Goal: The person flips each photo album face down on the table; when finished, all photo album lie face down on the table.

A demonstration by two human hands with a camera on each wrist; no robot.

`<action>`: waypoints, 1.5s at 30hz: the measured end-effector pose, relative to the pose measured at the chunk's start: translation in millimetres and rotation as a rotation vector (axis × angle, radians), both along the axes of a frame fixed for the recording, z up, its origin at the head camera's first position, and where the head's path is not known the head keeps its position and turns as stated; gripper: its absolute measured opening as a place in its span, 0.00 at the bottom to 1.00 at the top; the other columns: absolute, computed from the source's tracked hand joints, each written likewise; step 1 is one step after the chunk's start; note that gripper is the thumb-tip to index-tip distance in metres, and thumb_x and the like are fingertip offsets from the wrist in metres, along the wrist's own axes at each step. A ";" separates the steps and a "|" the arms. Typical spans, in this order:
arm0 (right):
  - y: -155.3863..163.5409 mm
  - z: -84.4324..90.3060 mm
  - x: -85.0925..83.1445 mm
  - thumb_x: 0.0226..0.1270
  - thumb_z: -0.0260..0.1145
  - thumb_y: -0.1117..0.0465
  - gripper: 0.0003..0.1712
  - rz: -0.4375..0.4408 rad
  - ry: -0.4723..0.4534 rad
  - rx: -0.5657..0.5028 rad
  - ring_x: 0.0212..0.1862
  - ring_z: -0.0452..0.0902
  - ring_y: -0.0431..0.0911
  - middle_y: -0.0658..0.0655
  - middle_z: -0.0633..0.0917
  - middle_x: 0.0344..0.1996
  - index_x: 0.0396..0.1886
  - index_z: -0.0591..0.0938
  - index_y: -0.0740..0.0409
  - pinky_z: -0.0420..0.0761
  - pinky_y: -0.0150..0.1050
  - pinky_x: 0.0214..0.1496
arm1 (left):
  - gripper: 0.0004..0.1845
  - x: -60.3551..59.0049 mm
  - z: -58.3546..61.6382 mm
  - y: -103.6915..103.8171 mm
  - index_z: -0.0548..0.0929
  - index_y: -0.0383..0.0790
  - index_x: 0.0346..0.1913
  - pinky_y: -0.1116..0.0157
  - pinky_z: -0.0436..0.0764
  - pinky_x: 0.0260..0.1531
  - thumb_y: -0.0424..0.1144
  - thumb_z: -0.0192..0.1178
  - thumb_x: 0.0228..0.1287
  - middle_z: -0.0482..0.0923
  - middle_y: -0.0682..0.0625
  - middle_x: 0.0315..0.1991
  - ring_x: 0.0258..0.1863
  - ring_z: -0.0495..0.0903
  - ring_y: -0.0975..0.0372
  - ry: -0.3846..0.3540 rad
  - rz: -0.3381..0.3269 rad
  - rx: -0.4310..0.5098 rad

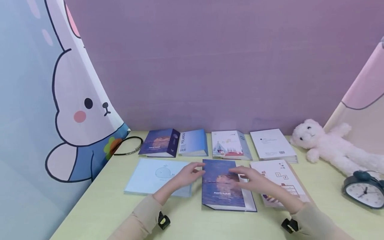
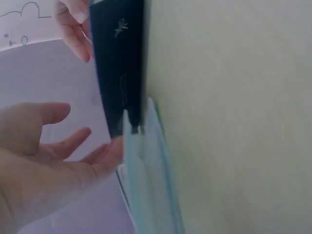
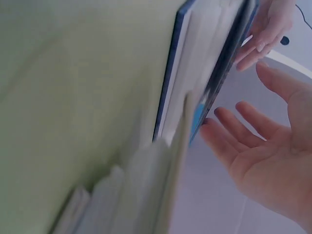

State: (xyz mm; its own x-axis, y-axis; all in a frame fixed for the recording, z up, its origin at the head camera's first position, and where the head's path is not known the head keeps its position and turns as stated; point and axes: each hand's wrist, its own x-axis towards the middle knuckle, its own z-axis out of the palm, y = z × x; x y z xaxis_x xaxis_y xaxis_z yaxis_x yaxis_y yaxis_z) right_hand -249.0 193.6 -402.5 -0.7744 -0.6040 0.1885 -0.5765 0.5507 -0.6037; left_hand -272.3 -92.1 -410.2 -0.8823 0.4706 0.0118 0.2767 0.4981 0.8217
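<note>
A person's two hands flank a blue-and-violet photo album with a sunset cover (image 1: pixel 222 185) lying flat at the centre of a pale green tabletop (image 1: pixel 99 210). The left hand (image 1: pixel 187 175), fingers spread and relaxed, hovers at the album's 10 o'clock corner, above the right edge of a flat pale blue album printed with a whale outline (image 1: pixel 156 176); whether it touches either cannot be told. The right hand (image 1: pixel 255 181), fingers loosely extended and holding nothing, hangs over the sunset album's 2 o'clock corner, beside a white album with small picture frames (image 1: pixel 283 175). At 12 o'clock, four more albums (image 1: pixel 193 142) stand in a row. A white plush bear (image 1: pixel 327 145) and a dark alarm clock (image 1: pixel 364 190) sit at 3 o'clock.
</note>
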 end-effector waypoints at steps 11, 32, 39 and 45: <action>-4.3 -0.7 1.3 0.60 0.67 0.50 0.33 -0.005 -0.017 0.108 0.59 0.70 0.62 0.66 0.74 0.59 0.57 0.75 0.70 0.76 0.54 0.56 | 0.36 -1.3 -5.5 2.6 0.51 0.29 0.72 0.50 0.68 0.63 0.45 0.51 0.71 0.70 0.34 0.61 0.56 0.76 0.48 -0.168 -0.093 0.006; -9.5 -4.2 7.9 0.57 0.68 0.48 0.33 -0.088 -0.016 0.131 0.61 0.64 0.71 0.74 0.67 0.63 0.57 0.77 0.65 0.68 0.65 0.58 | 0.21 1.8 -0.2 -0.5 0.78 0.37 0.54 0.50 0.69 0.61 0.49 0.48 0.71 0.80 0.46 0.49 0.55 0.75 0.52 -0.228 -0.087 -0.045; -9.4 -5.8 8.3 0.54 0.70 0.47 0.36 -0.105 -0.040 0.101 0.61 0.64 0.70 0.73 0.67 0.63 0.58 0.76 0.64 0.67 0.66 0.59 | 0.19 -1.3 -4.1 0.9 0.80 0.34 0.51 0.59 0.80 0.47 0.45 0.49 0.71 0.83 0.41 0.46 0.44 0.82 0.53 -0.199 -0.070 0.030; -14.3 -3.1 6.8 0.53 0.71 0.43 0.41 -0.125 -0.048 0.068 0.63 0.62 0.70 0.72 0.67 0.63 0.60 0.74 0.63 0.67 0.66 0.59 | 0.21 -4.0 -0.2 -1.8 0.77 0.34 0.58 0.60 0.82 0.47 0.45 0.52 0.69 0.81 0.39 0.50 0.47 0.82 0.52 -0.157 -0.061 0.111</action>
State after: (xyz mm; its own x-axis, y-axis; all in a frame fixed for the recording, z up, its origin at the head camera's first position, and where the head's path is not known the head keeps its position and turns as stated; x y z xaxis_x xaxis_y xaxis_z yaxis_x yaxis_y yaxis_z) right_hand -242.2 179.3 -405.6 -0.8513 -0.5126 0.1119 -0.4726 0.6566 -0.5877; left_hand -276.3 -93.9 -410.4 -0.8471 0.5269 -0.0692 0.1676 0.3884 0.9061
